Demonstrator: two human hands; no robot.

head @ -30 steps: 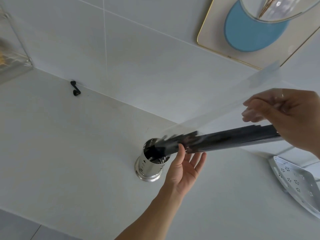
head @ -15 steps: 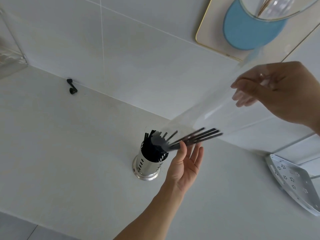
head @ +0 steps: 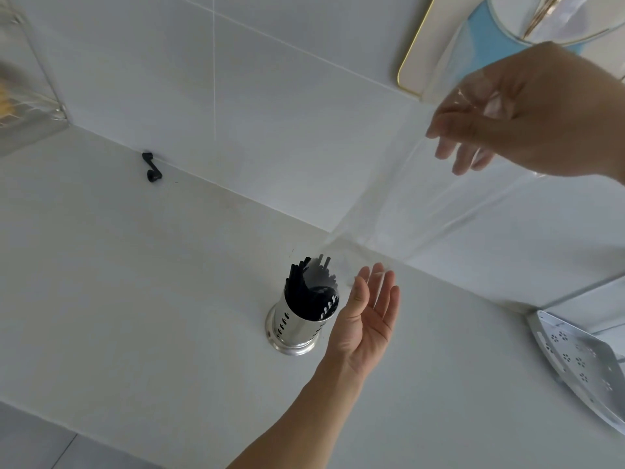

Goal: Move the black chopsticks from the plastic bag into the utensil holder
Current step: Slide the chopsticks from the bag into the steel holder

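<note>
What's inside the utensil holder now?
Black chopsticks stand in the utensil holder, tops above its rim. Their lower ends and the holder's bottom are hidden by its wall.

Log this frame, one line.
chopsticks: in holder | bag: empty, held by right hand | left hand: open beside holder

No text, label, brand, number or sign can be read anywhere in view.
</note>
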